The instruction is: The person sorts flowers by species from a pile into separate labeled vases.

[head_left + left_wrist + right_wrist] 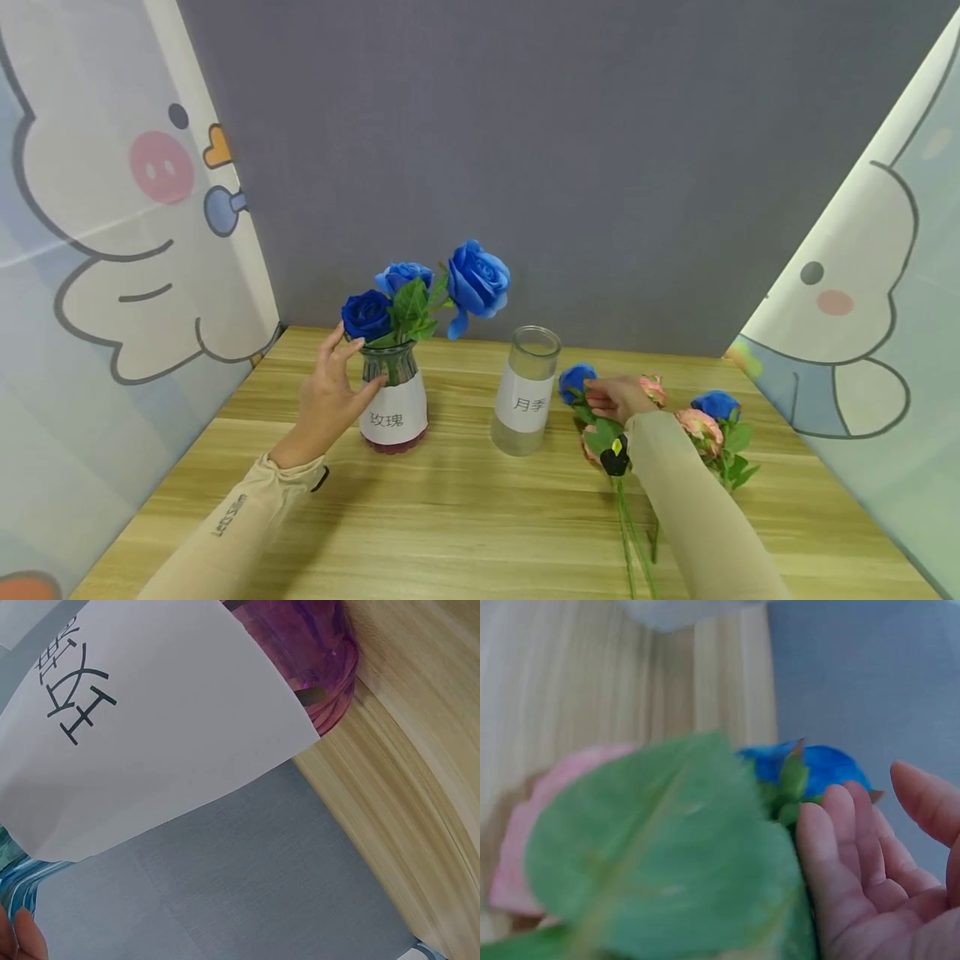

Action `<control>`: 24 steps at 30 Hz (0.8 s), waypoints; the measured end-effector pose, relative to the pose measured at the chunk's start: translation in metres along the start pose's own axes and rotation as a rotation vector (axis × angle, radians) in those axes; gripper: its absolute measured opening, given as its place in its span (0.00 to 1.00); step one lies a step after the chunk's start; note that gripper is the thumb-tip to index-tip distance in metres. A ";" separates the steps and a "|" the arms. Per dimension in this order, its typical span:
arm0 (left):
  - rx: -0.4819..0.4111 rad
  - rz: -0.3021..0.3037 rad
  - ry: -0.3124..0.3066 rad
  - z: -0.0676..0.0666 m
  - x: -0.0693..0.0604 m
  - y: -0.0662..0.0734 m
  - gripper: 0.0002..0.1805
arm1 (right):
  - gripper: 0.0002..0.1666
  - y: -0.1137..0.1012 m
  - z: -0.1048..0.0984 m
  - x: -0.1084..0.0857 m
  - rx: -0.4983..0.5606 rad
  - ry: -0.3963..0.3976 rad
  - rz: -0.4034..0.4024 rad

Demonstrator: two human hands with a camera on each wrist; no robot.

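My left hand is at the left side of a glass vase with a white paper label, thumb and fingers spread apart around its neck. Three blue roses with green leaves stand in that vase. At the right, my right hand is by the head of a blue rose lying on the table. In the right wrist view its fingers are beside the rose's green base, with the thumb held apart. A large leaf partly hides the stem there. Only fingertips show in the left wrist view.
A second, clear glass vase with a white label stands mid-table. Pink flowers, another blue rose and long green stems lie around the right forearm. A grey panel rises behind the wooden table.
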State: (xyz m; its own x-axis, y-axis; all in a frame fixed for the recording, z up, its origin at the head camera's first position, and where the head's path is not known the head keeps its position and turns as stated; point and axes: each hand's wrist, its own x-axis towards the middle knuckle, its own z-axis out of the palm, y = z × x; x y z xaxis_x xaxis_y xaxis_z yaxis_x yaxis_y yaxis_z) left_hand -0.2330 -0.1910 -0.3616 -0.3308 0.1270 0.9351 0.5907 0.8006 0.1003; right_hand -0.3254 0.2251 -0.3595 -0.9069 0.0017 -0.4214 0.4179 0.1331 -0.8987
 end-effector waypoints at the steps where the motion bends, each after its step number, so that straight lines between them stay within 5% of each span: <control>1: -0.001 0.001 -0.002 0.000 0.000 0.000 0.33 | 0.10 0.001 -0.002 0.001 0.002 0.008 0.004; 8: -0.001 0.009 0.012 0.001 0.001 0.000 0.33 | 0.02 0.012 -0.008 0.006 0.042 0.042 -0.016; 13: -0.018 0.005 0.011 0.000 0.001 0.000 0.33 | 0.05 0.019 -0.004 0.013 -0.027 0.149 -0.077; 16: -0.017 0.003 0.008 -0.002 0.001 -0.001 0.32 | 0.01 0.023 0.000 0.018 -0.143 0.210 -0.117; 22: -0.010 0.002 -0.010 -0.004 0.001 0.000 0.30 | 0.22 0.029 0.003 0.023 -0.596 0.262 -0.205; 24: -0.007 -0.004 -0.018 -0.004 0.001 0.002 0.35 | 0.23 0.030 0.004 0.023 -0.655 0.269 -0.226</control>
State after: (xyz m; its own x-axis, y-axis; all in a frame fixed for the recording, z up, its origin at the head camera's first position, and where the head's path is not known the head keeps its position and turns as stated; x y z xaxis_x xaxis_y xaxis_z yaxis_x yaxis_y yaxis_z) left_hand -0.2298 -0.1916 -0.3591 -0.3466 0.1348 0.9283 0.5945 0.7970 0.1062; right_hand -0.3332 0.2255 -0.3964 -0.9841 0.1358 -0.1148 0.1777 0.7228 -0.6678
